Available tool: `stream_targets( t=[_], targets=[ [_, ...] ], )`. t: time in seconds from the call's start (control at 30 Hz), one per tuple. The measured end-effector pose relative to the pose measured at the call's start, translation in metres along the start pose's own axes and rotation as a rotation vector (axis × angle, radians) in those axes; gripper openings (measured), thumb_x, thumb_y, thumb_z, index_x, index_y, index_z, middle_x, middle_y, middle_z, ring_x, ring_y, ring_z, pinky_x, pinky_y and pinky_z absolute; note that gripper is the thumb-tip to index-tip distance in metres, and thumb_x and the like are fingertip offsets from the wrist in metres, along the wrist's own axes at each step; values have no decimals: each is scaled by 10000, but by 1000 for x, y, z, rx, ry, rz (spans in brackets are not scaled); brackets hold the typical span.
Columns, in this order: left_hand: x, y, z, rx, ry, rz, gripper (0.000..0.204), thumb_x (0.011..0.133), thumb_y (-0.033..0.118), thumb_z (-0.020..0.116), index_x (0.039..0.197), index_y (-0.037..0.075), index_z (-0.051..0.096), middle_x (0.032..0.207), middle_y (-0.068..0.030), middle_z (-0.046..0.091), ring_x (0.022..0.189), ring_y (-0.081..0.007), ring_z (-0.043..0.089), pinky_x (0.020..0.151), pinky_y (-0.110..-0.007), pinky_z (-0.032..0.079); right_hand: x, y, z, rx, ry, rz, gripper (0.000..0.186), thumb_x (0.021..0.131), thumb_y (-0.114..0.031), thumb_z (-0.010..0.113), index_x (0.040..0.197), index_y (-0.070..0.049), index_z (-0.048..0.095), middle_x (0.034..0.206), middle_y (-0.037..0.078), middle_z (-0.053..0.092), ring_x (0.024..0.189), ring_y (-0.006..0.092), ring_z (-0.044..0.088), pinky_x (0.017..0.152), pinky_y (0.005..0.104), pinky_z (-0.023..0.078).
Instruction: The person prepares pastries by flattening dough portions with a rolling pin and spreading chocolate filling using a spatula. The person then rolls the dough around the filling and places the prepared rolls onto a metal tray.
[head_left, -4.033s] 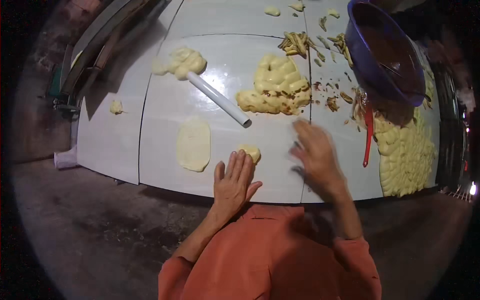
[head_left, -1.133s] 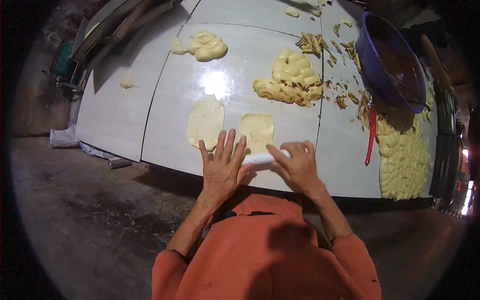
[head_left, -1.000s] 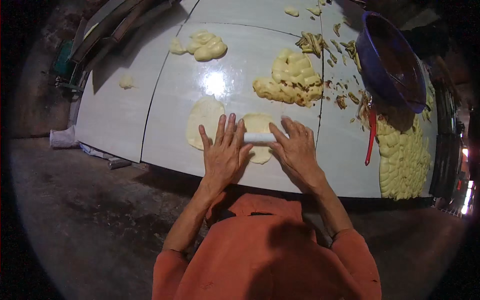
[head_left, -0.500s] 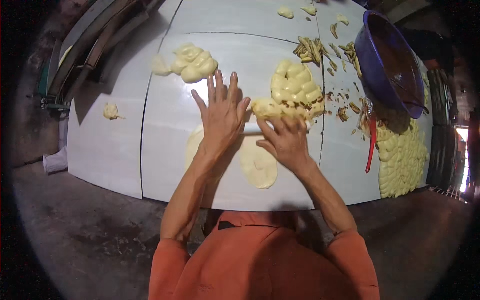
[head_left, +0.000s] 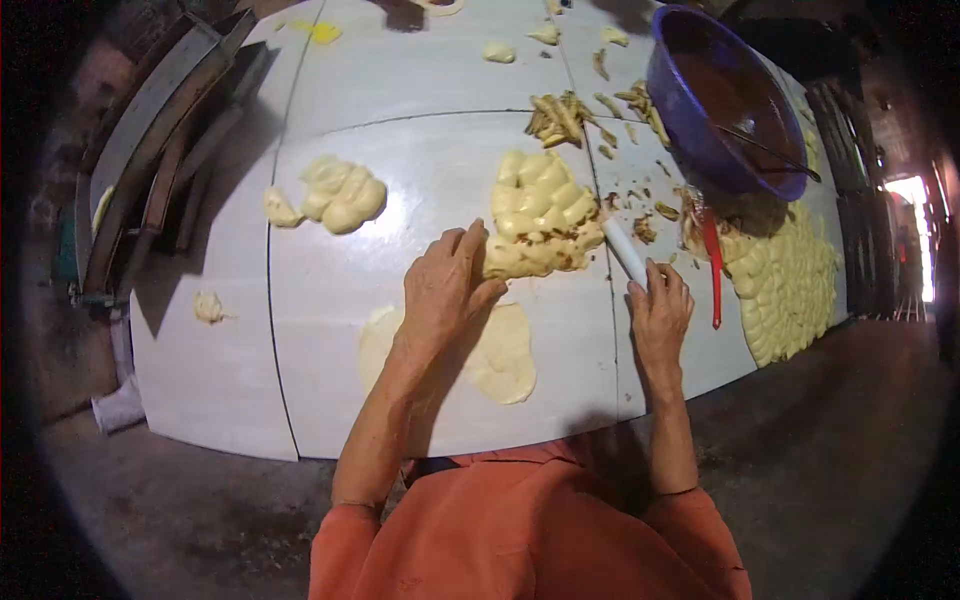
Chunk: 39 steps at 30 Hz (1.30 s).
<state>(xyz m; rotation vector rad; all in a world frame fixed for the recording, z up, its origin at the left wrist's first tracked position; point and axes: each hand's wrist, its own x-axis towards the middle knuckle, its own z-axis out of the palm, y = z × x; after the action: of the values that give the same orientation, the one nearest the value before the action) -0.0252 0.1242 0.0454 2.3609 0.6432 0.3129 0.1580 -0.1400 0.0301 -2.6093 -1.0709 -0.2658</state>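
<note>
My left hand (head_left: 445, 288) lies palm down with its fingers stretched out, their tips beside a strip of filled dough pieces (head_left: 540, 258) dotted with brown filling. Under and beside that wrist are two flat rolled-out dough rounds, one to the right (head_left: 505, 360) and one partly hidden by my forearm (head_left: 376, 340). My right hand (head_left: 660, 312) grips the near end of a white rolling pin (head_left: 625, 248), which slants away to the far left. Plump yellow dough lumps (head_left: 540, 195) sit packed together just beyond the strip. Another cluster of dough lumps (head_left: 343, 195) rests farther left.
A purple basin (head_left: 672, 105) with brown contents stands at the far right, a thin rod in it. A red-handled tool (head_left: 713, 265) lies before it, near a broad sheet of dough pieces (head_left: 785, 285). Banana-like pieces (head_left: 556, 118) are heaped beyond. Long metal trays (head_left: 160, 140) stand left.
My right hand has moved right with the rolling pin, which has swung from lying crosswise to slanting. My left hand's spread fingers have drawn closer together. The whole view has shifted.
</note>
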Motion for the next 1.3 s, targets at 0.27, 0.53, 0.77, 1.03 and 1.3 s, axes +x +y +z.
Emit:
stream_targets(
  t=[0.27, 0.53, 0.77, 1.03, 1.3],
  targets=[
    [6, -8, -11, 27, -149, -38, 389, 887, 350, 781, 1091, 36, 679, 996, -140, 665, 910, -341, 672, 761, -440, 538, 56, -32, 16, 281, 42, -6, 225, 977, -214, 671, 1141, -66, 717, 1081, 99, 707, 1031, 306, 645, 940, 459, 452],
    [76, -12, 3, -112, 3, -59, 507, 925, 351, 728, 1286, 3, 651, 1237, -203, 660, 1061, -358, 653, 912, -429, 524, 154, -26, 47, 330, -163, -25, 352, 975, -295, 631, 1166, -12, 717, 1055, 171, 698, 1035, 366, 646, 957, 485, 487],
    [164, -20, 27, -13, -126, 161, 515, 922, 220, 681, 1395, 33, 595, 1332, -202, 645, 1180, -393, 630, 1017, -438, 509, 195, -36, 66, 411, -370, -77, 421, 925, -371, 677, 1127, -4, 706, 1075, 177, 675, 1018, 360, 653, 917, 458, 506],
    [167, -38, -3, -351, -362, -118, 573, 854, 147, 761, 1402, 62, 615, 1148, -137, 717, 966, -248, 698, 900, -378, 560, 201, -54, 44, 488, -337, -150, 399, 854, -306, 741, 1132, -23, 697, 1068, 164, 681, 1007, 339, 660, 901, 453, 512],
    [149, -14, -12, -695, -94, -89, 855, 805, 69, 775, 1571, 150, 404, 1283, -115, 592, 964, -164, 625, 828, -307, 559, 234, -96, 68, 501, -672, -413, 514, 750, -270, 791, 1204, -44, 706, 1107, 166, 730, 1079, 317, 673, 927, 435, 509]
  ],
)
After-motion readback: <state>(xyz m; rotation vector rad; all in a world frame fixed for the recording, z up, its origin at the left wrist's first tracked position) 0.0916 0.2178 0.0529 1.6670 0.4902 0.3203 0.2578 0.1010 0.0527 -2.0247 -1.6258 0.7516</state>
